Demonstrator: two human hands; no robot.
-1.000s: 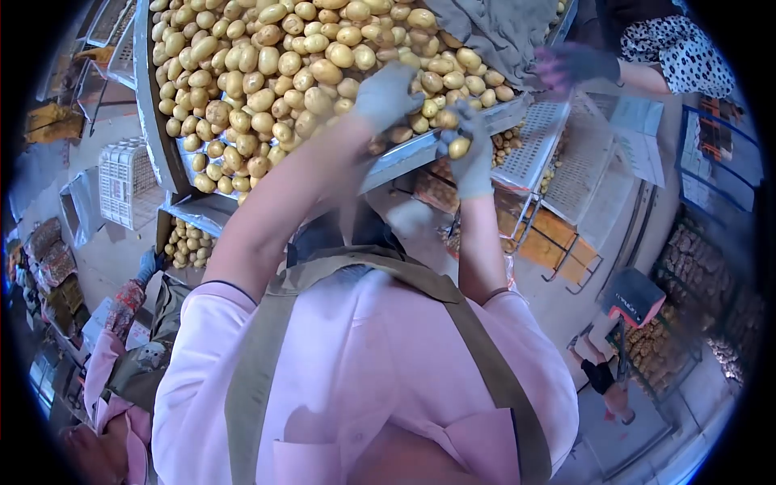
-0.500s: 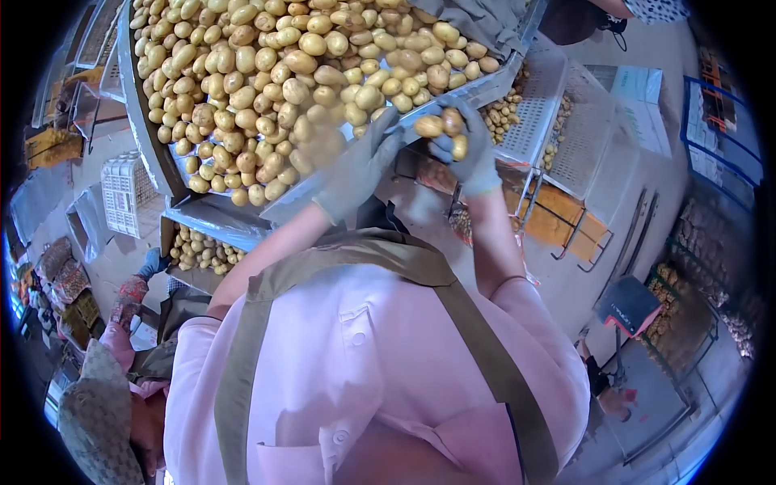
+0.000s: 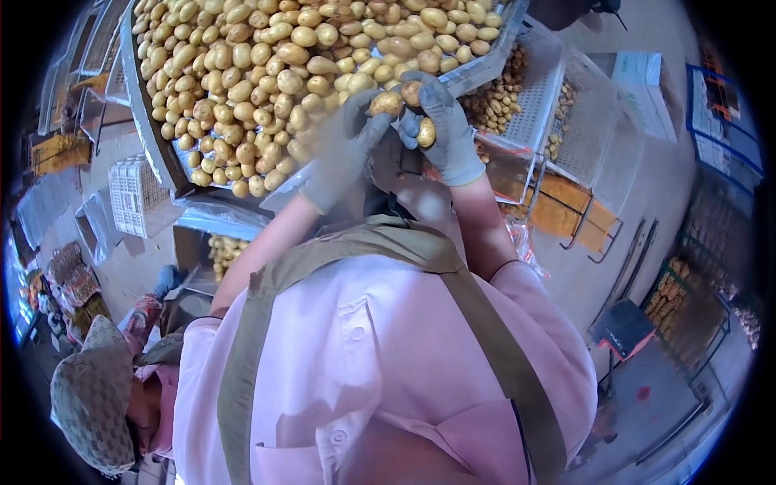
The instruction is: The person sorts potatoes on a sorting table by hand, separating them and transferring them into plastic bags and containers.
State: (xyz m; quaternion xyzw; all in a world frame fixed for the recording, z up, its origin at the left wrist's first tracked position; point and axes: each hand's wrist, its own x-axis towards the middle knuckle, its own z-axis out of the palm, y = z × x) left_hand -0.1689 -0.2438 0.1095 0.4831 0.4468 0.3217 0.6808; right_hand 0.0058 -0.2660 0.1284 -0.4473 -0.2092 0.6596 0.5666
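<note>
Both my hands wear grey gloves and are close together in front of the near edge of a sloped tray heaped with potatoes. My left hand, somewhat blurred, has its thumb and fingers around a yellow-brown potato. In my right hand are two more: a browner potato near the fingertips and a smaller, paler potato lower down by the blue-stained fingertips. The held potatoes nearly touch across the narrow gap between my hands.
White perforated crates with small potatoes stand to the right. Beneath the tray's left side is a box of potatoes. A white crate sits on the left floor. Another person in a patterned cap is close at lower left.
My left hand has come from the tray edge to my right hand and closed around one of the potatoes there. My right hand has shifted slightly left, its potatoes turned.
</note>
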